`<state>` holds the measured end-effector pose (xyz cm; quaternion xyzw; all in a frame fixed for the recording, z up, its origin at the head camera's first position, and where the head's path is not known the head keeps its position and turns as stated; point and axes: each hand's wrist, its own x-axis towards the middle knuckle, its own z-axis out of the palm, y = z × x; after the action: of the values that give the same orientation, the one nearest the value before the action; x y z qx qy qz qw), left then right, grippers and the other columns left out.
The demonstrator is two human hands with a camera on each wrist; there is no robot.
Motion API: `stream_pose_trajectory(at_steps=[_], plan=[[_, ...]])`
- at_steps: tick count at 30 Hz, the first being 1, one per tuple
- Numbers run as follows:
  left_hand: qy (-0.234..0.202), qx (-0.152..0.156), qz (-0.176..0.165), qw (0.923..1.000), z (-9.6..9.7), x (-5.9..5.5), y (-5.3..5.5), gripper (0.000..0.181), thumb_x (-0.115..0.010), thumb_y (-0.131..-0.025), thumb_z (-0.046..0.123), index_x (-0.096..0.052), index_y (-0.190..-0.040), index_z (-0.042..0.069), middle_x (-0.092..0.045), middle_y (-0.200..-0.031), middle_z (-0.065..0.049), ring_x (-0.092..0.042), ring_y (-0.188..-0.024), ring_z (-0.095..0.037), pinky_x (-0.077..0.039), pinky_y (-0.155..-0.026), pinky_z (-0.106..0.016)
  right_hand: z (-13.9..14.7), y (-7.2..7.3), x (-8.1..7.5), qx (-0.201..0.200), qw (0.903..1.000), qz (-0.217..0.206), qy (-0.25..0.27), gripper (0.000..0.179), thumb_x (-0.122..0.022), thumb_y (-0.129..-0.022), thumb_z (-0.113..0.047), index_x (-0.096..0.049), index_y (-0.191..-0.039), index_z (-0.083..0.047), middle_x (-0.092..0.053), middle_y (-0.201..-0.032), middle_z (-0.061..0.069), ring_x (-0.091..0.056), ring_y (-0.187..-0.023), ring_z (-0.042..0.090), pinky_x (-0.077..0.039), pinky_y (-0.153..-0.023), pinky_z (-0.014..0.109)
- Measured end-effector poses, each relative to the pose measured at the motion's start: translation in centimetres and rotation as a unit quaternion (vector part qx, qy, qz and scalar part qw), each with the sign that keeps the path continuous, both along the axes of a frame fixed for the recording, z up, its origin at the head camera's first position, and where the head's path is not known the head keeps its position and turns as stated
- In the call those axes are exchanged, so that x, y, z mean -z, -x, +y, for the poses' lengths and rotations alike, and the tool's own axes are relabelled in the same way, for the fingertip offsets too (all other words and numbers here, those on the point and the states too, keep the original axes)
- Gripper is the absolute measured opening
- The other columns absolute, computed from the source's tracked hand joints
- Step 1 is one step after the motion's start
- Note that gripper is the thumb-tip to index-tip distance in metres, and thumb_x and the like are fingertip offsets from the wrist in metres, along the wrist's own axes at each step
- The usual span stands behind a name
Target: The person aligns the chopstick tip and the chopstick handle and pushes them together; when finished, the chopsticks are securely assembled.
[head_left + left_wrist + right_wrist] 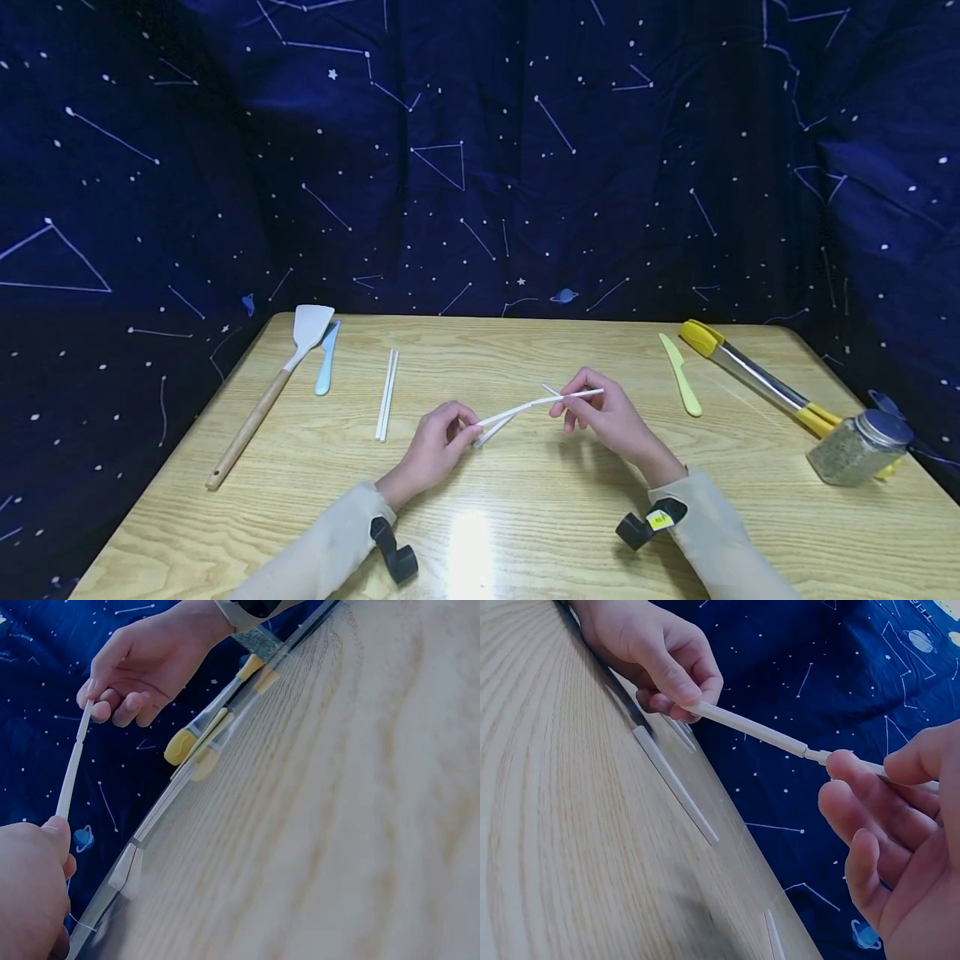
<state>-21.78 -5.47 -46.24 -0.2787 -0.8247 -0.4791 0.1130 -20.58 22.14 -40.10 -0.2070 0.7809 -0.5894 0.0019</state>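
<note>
My left hand [437, 439] pinches the thicker section of a white two-piece chopstick [754, 731] between thumb and fingers. My right hand [606, 417] pinches the slimmer section [588, 392]. The two sections meet end to end, slightly angled, and a narrow stepped neck [817, 756] shows at the joint. The chopstick is held above the wooden table. Below it lies a loose white chopstick piece [676, 784], partly overlapped by the held one in the head view. Another white piece [775, 937] lies on the table; the right hand mostly hides it in the head view.
At left lie a pair of white chopsticks [387, 396], a blue knife [326, 362] and a white spatula with a wooden handle [255, 421]. To the right are a yellow knife [681, 377], yellow-tipped tongs [757, 375] and a jar of dried herbs [851, 454]. A dark starry curtain [487, 167] hangs behind.
</note>
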Motion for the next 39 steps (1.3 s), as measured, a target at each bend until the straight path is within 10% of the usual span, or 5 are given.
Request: stream_pose_trajectory(at_steps=[13, 39], plan=[[-0.047, 0.042, -0.048, 0.9969, 0.2, 0.0, -0.2, 0.007, -0.065, -0.091, 0.013, -0.063, -0.090, 0.006, -0.054, -0.069, -0.003, -0.040, -0.057, -0.006, -0.034, -0.050, -0.017, 0.2, 0.1, 0.2, -0.027, 0.9985, -0.016, 0.045, 0.008, -0.046, -0.095, 0.002, -0.048, -0.090, 0.008, -0.067, -0.074, -0.002, -0.060, -0.058, 0.019, -0.047, -0.056, 0.023], [-0.088, 0.053, 0.004, 0.9947, 1.1, -3.3, -3.1, 0.008, -0.068, -0.082, -0.006, -0.061, -0.082, -0.003, -0.048, -0.063, -0.013, -0.035, -0.055, -0.006, -0.031, -0.049, -0.018, 0.6, 0.3, 0.2, -0.164, 0.9672, -0.081, 0.177, 0.032, -0.032, -0.090, 0.009, -0.050, -0.079, -0.015, -0.062, -0.070, -0.002, -0.058, -0.063, 0.009, -0.049, -0.061, 0.022]])
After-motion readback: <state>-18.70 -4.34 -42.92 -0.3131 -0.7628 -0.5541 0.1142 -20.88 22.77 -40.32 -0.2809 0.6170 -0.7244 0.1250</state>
